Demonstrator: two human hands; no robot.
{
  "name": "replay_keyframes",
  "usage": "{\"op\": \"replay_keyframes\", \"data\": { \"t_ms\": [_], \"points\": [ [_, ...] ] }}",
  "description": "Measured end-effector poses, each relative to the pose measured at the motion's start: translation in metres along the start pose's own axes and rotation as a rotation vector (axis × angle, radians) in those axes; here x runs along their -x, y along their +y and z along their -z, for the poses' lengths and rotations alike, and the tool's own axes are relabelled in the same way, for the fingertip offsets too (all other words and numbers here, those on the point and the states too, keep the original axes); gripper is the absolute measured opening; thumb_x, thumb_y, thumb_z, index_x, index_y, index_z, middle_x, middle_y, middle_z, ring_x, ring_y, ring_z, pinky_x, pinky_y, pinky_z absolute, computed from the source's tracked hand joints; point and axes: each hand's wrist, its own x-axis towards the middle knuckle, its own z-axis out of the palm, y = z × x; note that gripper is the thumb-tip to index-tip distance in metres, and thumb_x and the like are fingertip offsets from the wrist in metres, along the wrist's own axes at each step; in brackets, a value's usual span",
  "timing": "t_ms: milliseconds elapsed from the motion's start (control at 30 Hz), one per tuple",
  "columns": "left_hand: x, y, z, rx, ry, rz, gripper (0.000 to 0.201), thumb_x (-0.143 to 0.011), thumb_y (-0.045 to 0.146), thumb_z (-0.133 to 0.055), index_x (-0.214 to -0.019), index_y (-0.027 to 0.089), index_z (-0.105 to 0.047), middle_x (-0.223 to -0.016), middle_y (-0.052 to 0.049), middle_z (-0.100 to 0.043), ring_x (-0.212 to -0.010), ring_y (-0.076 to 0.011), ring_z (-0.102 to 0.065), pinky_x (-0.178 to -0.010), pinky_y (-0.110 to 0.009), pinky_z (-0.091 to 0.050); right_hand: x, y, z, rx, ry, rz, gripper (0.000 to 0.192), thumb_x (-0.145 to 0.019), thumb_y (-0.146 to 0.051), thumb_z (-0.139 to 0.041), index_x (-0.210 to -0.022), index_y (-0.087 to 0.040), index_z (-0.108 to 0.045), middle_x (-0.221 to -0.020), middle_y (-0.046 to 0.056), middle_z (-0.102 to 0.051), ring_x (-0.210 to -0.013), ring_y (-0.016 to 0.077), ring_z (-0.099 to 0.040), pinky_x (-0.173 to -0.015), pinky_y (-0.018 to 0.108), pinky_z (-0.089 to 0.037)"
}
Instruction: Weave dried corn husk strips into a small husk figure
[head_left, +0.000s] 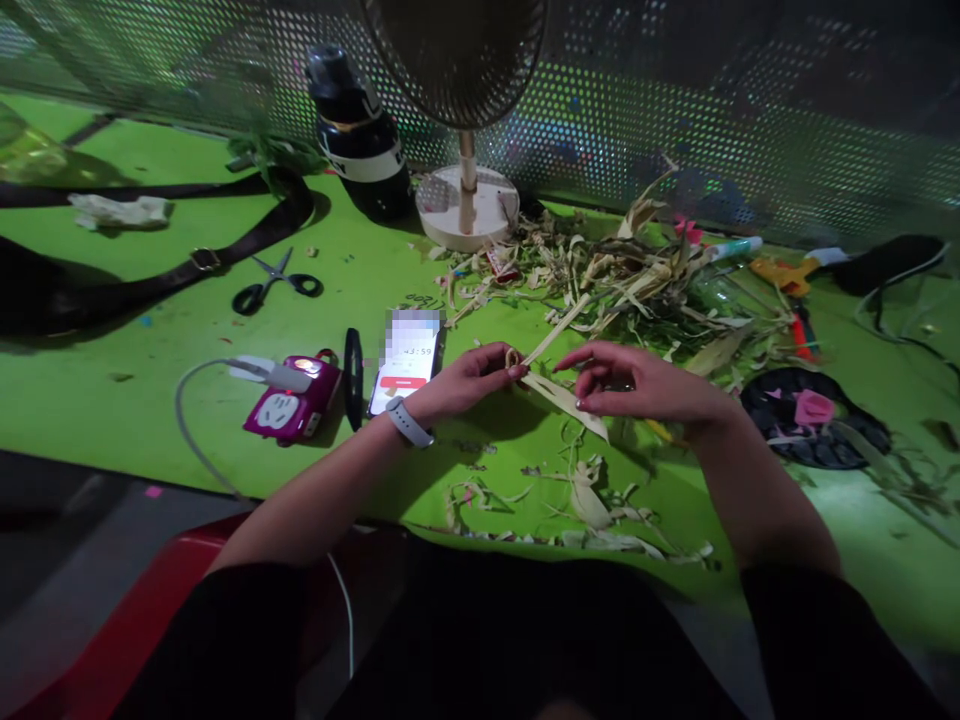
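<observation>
We find a lime-green tabletop (165, 405) backed by a grey perforated screen (645, 130), bearing a tangled heap of dry tan husks (592, 265), a round desk fan (454, 50), a black cylindrical bottle (364, 140), a lit rectangular phone (409, 362), a purple boxy charger (319, 393) and black-handled scissors (273, 284). Just short of that heap, over the tabletop, the left hand (480, 376) pinches a pale looped husk strip (559, 396) between thumb and forefinger; we cannot tell whether the right hand (637, 385), fingers half curled and parted, grips its lower end.
</observation>
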Motion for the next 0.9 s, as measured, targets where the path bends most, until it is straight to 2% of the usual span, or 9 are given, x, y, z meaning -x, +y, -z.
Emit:
{"op": "replay_keyframes", "data": {
  "t_ms": [100,233,333,433,567,600,667,767,900],
  "points": [
    [0.000,0.000,0.001,0.077,-0.014,0.055,0.022,-0.081,0.035,-0.063,-0.087,0.014,-0.061,-0.076,0.000,-0.060,-0.067,-0.0078,-0.052,-0.064,-0.020,-0.040,0.005,-0.001,0.007,0.015,-0.107,0.105,0.036,-0.080,-0.033,-0.062,-0.114,-0.020,-0.063,-0.100,0.007,-0.068,-0.091,0.0187,-0.064,-0.076,0.031,-0.052],
    [0.002,0.003,0.002,0.145,-0.057,0.103,0.020,-0.081,0.034,-0.064,-0.085,0.014,-0.061,-0.074,0.000,-0.063,-0.061,-0.0062,-0.051,-0.059,-0.019,-0.038,0.006,0.003,0.011,0.039,-0.181,0.222,0.041,-0.086,-0.034,-0.054,-0.125,-0.025,-0.058,-0.107,0.006,-0.065,-0.097,0.0197,-0.061,-0.084,0.035,-0.049],
    [0.003,0.004,0.002,0.118,-0.084,0.107,0.021,-0.079,0.034,-0.066,-0.081,0.013,-0.061,-0.072,-0.001,-0.063,-0.062,-0.0066,-0.052,-0.060,-0.019,-0.038,0.000,0.003,0.001,0.228,-0.126,0.339,0.043,-0.085,-0.025,-0.058,-0.128,-0.028,-0.055,-0.099,0.004,-0.062,-0.091,0.0159,-0.059,-0.084,0.034,-0.047],
    [0.003,0.003,0.000,0.121,-0.103,0.124,0.024,-0.079,0.036,-0.066,-0.084,0.013,-0.062,-0.072,-0.001,-0.062,-0.062,-0.0073,-0.052,-0.061,-0.021,-0.039,-0.005,0.004,-0.013,0.315,-0.087,0.439,0.031,-0.087,-0.022,-0.058,-0.117,-0.027,-0.064,-0.089,0.002,-0.059,-0.083,0.0125,-0.057,-0.077,0.028,-0.048],
    [0.002,0.002,-0.002,0.096,-0.112,0.092,0.024,-0.080,0.036,-0.065,-0.082,0.012,-0.062,-0.072,-0.001,-0.062,-0.065,-0.0083,-0.053,-0.066,-0.022,-0.039,-0.008,0.005,-0.027,0.371,0.233,0.491,0.017,-0.088,-0.025,-0.057,-0.096,-0.026,-0.071,-0.091,0.004,-0.055,-0.084,0.0127,-0.056,-0.073,0.027,-0.049],
    [0.002,0.002,-0.002,0.081,-0.114,0.080,0.024,-0.080,0.036,-0.064,-0.081,0.012,-0.062,-0.073,-0.001,-0.062,-0.066,-0.0085,-0.053,-0.067,-0.023,-0.039,-0.008,0.005,-0.029,0.368,0.314,0.494,0.016,-0.088,-0.027,-0.056,-0.094,-0.025,-0.071,-0.096,0.005,-0.055,-0.086,0.0132,-0.057,-0.075,0.028,-0.049],
    [0.002,0.000,-0.003,0.069,-0.116,0.062,0.024,-0.082,0.035,-0.063,-0.082,0.011,-0.062,-0.074,-0.002,-0.062,-0.068,-0.0089,-0.054,-0.069,-0.024,-0.039,-0.008,0.004,-0.035,0.294,0.328,0.462,0.020,-0.091,-0.032,-0.051,-0.094,-0.024,-0.069,-0.100,0.005,-0.058,-0.082,0.0124,-0.058,-0.071,0.027,-0.050],
    [0.001,-0.003,-0.006,0.097,-0.119,0.046,0.023,-0.081,0.034,-0.063,-0.085,0.011,-0.062,-0.076,-0.001,-0.063,-0.070,-0.0089,-0.054,-0.069,-0.024,-0.039,-0.009,0.004,-0.045,0.120,0.232,0.318,0.031,-0.097,-0.037,-0.037,-0.097,-0.022,-0.063,-0.075,0.000,-0.060,-0.059,0.0082,-0.055,-0.055,0.021,-0.045],
    [0.000,-0.008,-0.010,0.169,-0.016,0.077,0.028,-0.075,0.031,-0.070,-0.091,0.013,-0.056,-0.070,0.001,-0.064,-0.064,-0.0077,-0.055,-0.063,-0.021,-0.038,-0.011,0.006,-0.056,0.080,0.400,0.139,0.029,-0.096,-0.043,-0.037,-0.105,-0.021,-0.053,-0.056,-0.006,-0.052,-0.046,0.0076,-0.046,-0.049,0.020,-0.037]
  ]
}}
